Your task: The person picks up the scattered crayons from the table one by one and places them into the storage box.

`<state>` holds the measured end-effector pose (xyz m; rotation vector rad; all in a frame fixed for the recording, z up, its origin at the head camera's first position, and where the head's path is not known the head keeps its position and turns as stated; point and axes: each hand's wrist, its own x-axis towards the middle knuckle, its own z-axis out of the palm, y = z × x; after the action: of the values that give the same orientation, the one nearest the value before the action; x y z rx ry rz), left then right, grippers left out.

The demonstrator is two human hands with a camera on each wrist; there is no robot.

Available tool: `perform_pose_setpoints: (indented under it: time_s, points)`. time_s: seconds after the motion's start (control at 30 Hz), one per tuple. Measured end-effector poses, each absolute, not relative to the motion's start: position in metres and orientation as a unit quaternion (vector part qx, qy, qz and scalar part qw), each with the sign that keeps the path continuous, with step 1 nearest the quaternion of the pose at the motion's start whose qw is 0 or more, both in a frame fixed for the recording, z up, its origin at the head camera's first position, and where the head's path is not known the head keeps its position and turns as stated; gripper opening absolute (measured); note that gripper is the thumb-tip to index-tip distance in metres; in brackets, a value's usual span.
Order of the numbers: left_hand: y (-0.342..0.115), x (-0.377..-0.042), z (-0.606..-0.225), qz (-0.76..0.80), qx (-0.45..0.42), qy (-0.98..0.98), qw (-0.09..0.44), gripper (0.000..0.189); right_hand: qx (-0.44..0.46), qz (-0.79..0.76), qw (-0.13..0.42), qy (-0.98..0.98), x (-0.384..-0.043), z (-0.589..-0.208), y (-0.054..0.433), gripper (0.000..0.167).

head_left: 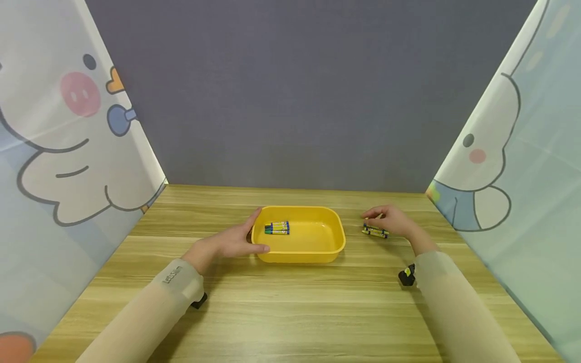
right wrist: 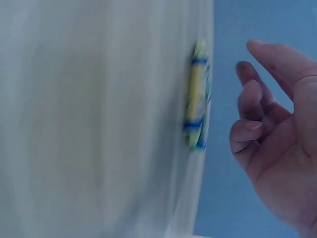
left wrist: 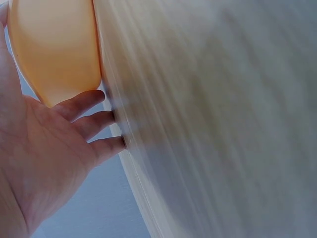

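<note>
In the head view my left hand (head_left: 236, 240) spans the left end of a yellow plastic tray (head_left: 298, 257), its thumb on the near rim. The left wrist view shows the fingers fairly straight and spread beside the tray wall (left wrist: 54, 44). Inside the tray, at its left, several crayons (head_left: 278, 228) lie side by side in yellow and blue wrappers. My right hand (head_left: 389, 220) is over more crayons (head_left: 375, 232) on the table, right of the tray, partly hiding them. In the right wrist view its fingers are loosely bent, apart from the crayons (right wrist: 197, 99), with nothing visibly held.
The wood-grain table (head_left: 290, 312) ends at a dark grey panel (head_left: 290, 101) behind. Cartoon-printed sheets (head_left: 81, 166) stand at both sides. Black wrist devices, one of them under the right cuff (head_left: 407, 276), sit close above the tabletop.
</note>
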<state>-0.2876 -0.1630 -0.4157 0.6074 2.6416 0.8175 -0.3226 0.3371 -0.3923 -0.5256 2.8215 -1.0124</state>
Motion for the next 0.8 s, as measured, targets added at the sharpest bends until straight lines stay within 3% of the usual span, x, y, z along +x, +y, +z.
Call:
perform_pose_setpoints:
  time_s: [0.37,0.8]
  points:
    - [-0.163,-0.287,-0.414,0.287,0.22,0.919,0.154,0.129,-0.179,-0.302,0.07,0.934,-0.297,-0.401,0.379,0.026]
    - [-0.164,-0.287,-0.415,0.287,0.218,0.919,0.157,0.128,-0.182,-0.288,0.077,0.937,-0.296,-0.402,0.379,0.027]
